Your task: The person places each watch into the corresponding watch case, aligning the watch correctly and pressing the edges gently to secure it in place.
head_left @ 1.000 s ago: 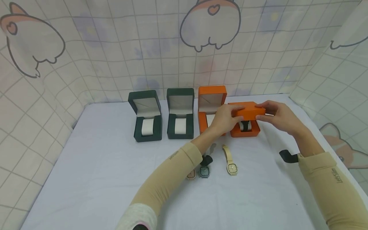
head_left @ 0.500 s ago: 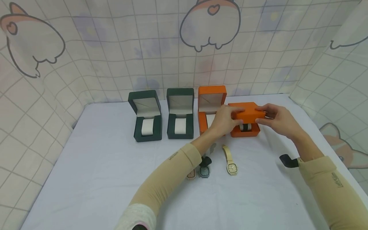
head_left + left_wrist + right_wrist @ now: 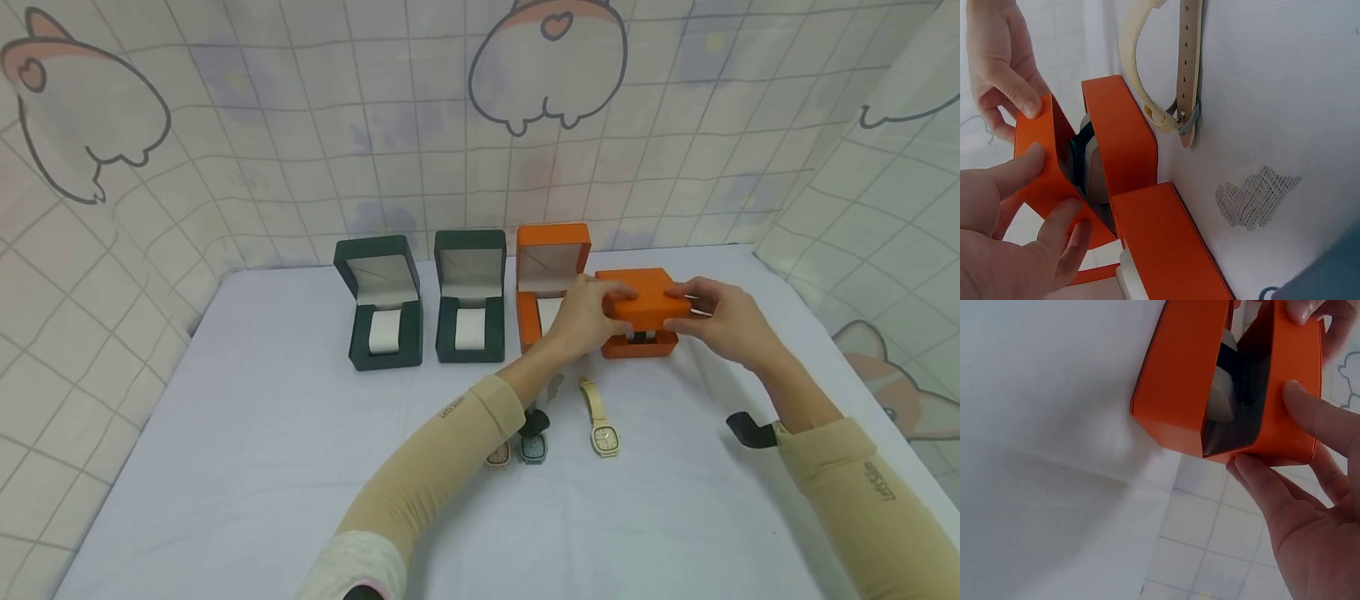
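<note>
The rightmost orange watch box has its lid partly lowered. My left hand pinches the lid at its left side. From the other side my right hand grips it, thumb on the front and fingers along the end, as the right wrist view shows. Through the gap a black-strapped watch shows around a pale cushion. Just left stands a second orange watch box, lid up, its white cushion partly hidden behind my left hand.
Two dark green watch boxes stand with lids up and white cushions inside. A cream watch, a blue-grey watch and a pinkish watch lie nearer. A grid-patterned curtain hangs behind the table.
Both hands have tipped the lid forward and down, so the gap over the black watch has narrowed. The other boxes and the loose watches have stayed put.
</note>
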{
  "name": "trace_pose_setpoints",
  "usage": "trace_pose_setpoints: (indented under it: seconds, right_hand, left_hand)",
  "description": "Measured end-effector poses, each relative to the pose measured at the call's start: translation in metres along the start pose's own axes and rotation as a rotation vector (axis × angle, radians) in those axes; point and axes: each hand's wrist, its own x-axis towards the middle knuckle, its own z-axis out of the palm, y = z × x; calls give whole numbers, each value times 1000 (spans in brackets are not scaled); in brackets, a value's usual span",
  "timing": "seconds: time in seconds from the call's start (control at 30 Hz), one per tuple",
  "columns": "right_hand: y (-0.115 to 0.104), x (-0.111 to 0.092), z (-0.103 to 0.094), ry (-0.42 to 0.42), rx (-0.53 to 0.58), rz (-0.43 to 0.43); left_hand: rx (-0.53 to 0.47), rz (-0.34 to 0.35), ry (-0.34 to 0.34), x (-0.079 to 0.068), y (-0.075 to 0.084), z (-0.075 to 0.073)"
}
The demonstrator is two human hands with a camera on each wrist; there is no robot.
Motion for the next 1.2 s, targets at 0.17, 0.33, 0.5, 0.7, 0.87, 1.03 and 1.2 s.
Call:
trace_pose_setpoints:
  seconds: [0.17,0.33,0.5,0.7,0.87,1.03,1.2]
  right_hand:
    - [-3,-2,4,0,-34,30]
    - [-4,-3,7,-3,-69,52]
    - [-6,-3,9,-12,-84,63]
    - [-5,-4,12,-15,-115,16]
    - [-5,-4,15,-14,-120,-9]
    - [-7,-4,15,-33,-130,-1]
    - [-12,-5,11,-52,-180,-8]
  left_hand:
    - [7,4,-15,-1,-2,1]
    - [20,-15,-33,-2,-3,3]
    - [27,-18,-44,-3,-5,4]
    - [54,-4,-61,-5,-7,6]
    - [79,6,-65,-7,-10,7]
    - [95,7,-74,-9,-12,5]
    - [57,17,-58,-13,-14,0]
